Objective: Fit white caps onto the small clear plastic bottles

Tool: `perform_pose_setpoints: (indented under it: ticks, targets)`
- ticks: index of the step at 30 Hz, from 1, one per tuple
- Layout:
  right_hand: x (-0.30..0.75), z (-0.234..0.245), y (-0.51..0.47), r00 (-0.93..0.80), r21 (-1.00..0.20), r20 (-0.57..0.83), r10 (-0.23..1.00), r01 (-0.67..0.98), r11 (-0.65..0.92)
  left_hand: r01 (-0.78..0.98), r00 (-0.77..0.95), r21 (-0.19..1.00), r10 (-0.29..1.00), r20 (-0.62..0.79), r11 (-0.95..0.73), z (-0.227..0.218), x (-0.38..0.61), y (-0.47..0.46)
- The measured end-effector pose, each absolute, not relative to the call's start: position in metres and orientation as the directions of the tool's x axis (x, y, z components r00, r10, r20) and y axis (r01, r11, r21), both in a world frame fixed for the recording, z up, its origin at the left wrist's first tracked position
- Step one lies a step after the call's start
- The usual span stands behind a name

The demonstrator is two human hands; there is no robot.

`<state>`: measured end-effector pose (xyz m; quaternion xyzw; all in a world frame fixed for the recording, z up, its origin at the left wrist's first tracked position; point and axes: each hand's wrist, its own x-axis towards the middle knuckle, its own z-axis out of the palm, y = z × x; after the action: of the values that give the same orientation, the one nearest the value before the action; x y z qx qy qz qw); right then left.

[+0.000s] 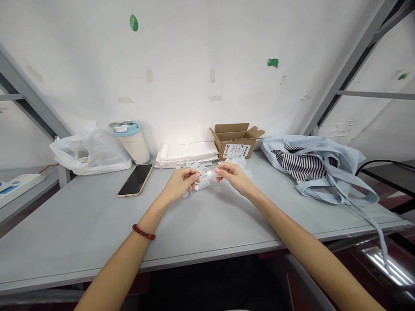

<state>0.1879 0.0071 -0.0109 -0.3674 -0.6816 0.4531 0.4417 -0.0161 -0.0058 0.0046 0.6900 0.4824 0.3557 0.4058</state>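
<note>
White plastic, a small clear-and-white piece (205, 179), sits pinched between our two hands above the middle of the grey counter (97, 224): the left hand (180, 183) has its fingers closed on one end, the right hand (231, 175) has thumb and forefinger clamped on the other, so both grips are shut on the same item. What it is exactly we cannot tell; it is too small. Just behind our hands lie more loose white pieces (238, 162), which suggests a batch only partly worked through, though no finished pile shows clearly. Farther back stand a stack of white sheets (188, 153) and an open cardboard box (236, 140). To the left rest a phone (135, 180), a lidded cup (131, 140) and a plastic bag (87, 151); to the right, a blue cloth bag (324, 168).
</note>
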Motion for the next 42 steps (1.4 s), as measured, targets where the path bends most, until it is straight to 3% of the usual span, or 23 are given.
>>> perform_pose_setpoints:
  ticks: [25, 42]
  targets:
    - [0.1870, -0.0109, 0.0071, -0.343, -0.955, 0.257, 0.904, 0.052, 0.291, 0.337, 0.326, 0.917, 0.940, 0.098, -0.213, 0.0057, -0.0165, -0.0087]
    - [0.1855, -0.0139, 0.0028, -0.356, -0.906, 0.264, 0.897, 0.227, 0.357, 0.382, 0.294, 0.889, 0.945, 0.142, -0.252, 0.0005, -0.0108, -0.0122]
